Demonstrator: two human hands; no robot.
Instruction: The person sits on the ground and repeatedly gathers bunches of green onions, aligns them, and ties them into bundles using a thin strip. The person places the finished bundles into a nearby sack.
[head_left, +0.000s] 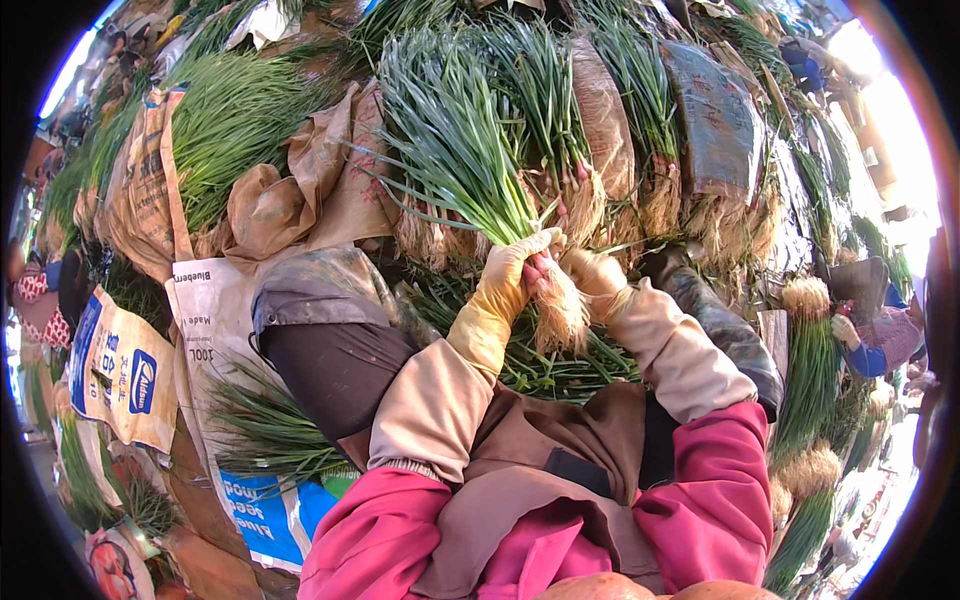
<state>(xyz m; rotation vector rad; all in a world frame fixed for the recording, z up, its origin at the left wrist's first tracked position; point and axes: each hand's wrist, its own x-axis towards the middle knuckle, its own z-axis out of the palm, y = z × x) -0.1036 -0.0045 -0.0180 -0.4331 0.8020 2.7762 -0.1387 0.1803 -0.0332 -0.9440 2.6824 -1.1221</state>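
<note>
My left hand (504, 279), in a pale yellow rubber glove, is closed around a bunch of green onions (472, 165) just above its bulbs. The long leaves point away from me. Reddish bulbs and a tuft of pale roots (561, 311) hang below the fist. Close on the right of those roots is my right hand (600, 277), gloved and with curled fingers. It is slightly blurred, and its fingertips are hidden, so I cannot tell whether it grips anything. Loose green leaves (562, 364) lie between my legs, under the bunch.
More onion bunches (581, 187) lie ahead, roots towards me, with a dark printed sack (712, 120) over some. Loose green leaves (232, 127) and a brown sack (142, 187) are at left. Root-up bunches (810, 360) line the right, where another person (885, 337) sits.
</note>
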